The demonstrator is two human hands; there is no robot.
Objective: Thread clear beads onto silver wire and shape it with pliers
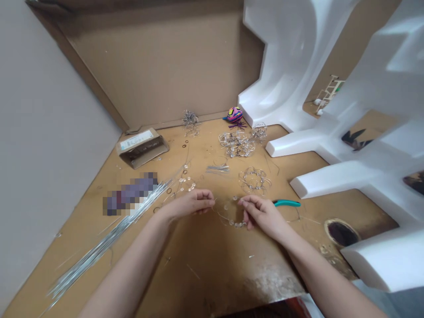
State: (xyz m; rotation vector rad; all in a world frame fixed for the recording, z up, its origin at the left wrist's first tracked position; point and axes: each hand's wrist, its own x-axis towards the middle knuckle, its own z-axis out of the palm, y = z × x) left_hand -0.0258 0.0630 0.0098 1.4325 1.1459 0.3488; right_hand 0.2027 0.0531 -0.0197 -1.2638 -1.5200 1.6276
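Observation:
My left hand (pixel 198 202) is closed in a pinch at the end of a thin wire. The wire curves down and right to clear beads strung along it, so it makes a beaded wire (pixel 237 224). My right hand (pixel 260 213) is also closed, its fingers on the beaded part, with a clear bead (pixel 235 198) near the fingertips. Loose clear beads (pixel 191 187) lie beyond my left hand. A beaded wire ring (pixel 255 179) lies beyond my right hand, and a teal-handled tool (pixel 287 203) lies right of it, its head hidden.
On the left are a long bundle of straight wires (pixel 112 240), a blurred purple object (pixel 132 192) and an open cardboard box (pixel 142 148). Further back are short wires (pixel 217 168), tangled wire rings (pixel 236 143) and a colourful ball (pixel 234 114). White moulded frames (pixel 331 176) edge the right side.

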